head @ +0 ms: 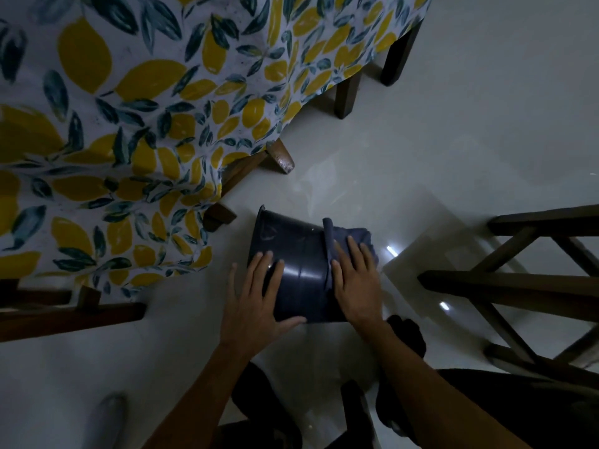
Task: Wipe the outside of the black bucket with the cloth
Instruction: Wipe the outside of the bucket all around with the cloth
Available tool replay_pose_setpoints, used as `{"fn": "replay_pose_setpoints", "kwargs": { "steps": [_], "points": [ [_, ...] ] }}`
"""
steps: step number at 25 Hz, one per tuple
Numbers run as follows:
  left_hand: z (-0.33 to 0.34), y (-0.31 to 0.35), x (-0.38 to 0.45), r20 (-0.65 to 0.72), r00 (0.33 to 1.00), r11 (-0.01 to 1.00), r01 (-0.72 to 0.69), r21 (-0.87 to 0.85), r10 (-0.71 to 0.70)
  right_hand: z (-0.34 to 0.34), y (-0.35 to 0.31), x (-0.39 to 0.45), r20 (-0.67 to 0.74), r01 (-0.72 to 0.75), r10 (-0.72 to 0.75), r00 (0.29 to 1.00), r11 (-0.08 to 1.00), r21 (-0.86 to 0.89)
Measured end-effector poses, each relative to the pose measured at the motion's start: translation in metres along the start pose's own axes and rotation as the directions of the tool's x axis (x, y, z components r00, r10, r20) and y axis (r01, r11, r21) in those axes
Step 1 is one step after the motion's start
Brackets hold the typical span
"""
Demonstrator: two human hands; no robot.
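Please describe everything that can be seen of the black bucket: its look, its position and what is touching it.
The black bucket looks like smooth, glossy dark plastic, with faint scuff marks and a seam line down its wall. It lies on its side on the pale floor, beside the lemon-print tablecloth. The left hand lies flat on its wall, and the right hand presses a dark cloth against its right end. Its inside is not visible.

A: State the left hand (256,296) position.
B: Lower centre of frame, palm down, fingers spread flat, thumb extended to the right.
A: And the right hand (356,280)?
B: Just right of it, palm down, fingers extended, pressing flat. Both forearms enter from the bottom edge.
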State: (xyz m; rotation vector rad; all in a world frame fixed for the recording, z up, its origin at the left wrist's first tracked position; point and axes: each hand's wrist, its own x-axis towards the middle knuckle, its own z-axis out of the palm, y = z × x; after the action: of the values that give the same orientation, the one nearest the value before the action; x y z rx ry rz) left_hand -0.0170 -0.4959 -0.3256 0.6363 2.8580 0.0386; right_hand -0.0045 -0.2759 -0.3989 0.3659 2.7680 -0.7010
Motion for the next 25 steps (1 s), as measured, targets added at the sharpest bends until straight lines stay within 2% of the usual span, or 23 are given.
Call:
{"fn": "replay_pose_setpoints", "kwargs": {
  "steps": [7, 10, 13, 15, 18, 20, 22, 25],
  "points": [
    [-0.012, -0.007, 0.039, 0.277, 0.959, 0.998, 0.061, 0.000, -0.059, 0.005, -0.013, -0.061, 0.050, -0.017, 0.019, 0.999, 0.999, -0.051],
    [-0.004, -0.008, 0.031, 0.264, 0.962, 0.997, 0.073, -0.027, -0.063, 0.005, -0.033, -0.053, 0.008, 0.150, -0.150, 0.989, 0.986, -0.071],
    [-0.001, -0.008, 0.023, 0.220, 0.973, 0.995, 0.078, -0.057, -0.064, 0.010, -0.049, -0.019, 0.110, 0.327, -0.321, 0.941, 0.944, -0.037],
    [0.001, -0.006, 0.020, 0.226, 0.972, 0.996, 0.081, -0.036, -0.070, 0.017, -0.037, 0.017, 0.180, 0.262, -0.253, 0.951, 0.965, -0.028],
    [0.001, -0.003, 0.016, 0.241, 0.967, 0.995, 0.098, -0.034, -0.087, 0.011, 0.004, 0.059, 0.253, -0.009, 0.017, 0.967, 0.999, -0.036],
    [0.001, -0.003, 0.017, 0.249, 0.965, 0.994, 0.098, -0.045, -0.084, 0.003, 0.008, 0.054, 0.241, -0.046, 0.063, 0.969, 0.996, -0.073],
    [0.002, -0.003, 0.015, 0.251, 0.965, 0.994, 0.098, -0.053, -0.082, 0.001, -0.021, 0.025, 0.151, 0.099, -0.082, 0.985, 0.989, -0.111],
    [0.006, -0.003, 0.011, 0.250, 0.966, 0.995, 0.083, -0.049, -0.069, 0.019, -0.060, 0.010, 0.152, 0.361, -0.360, 0.920, 0.932, 0.027]
  ]
}}
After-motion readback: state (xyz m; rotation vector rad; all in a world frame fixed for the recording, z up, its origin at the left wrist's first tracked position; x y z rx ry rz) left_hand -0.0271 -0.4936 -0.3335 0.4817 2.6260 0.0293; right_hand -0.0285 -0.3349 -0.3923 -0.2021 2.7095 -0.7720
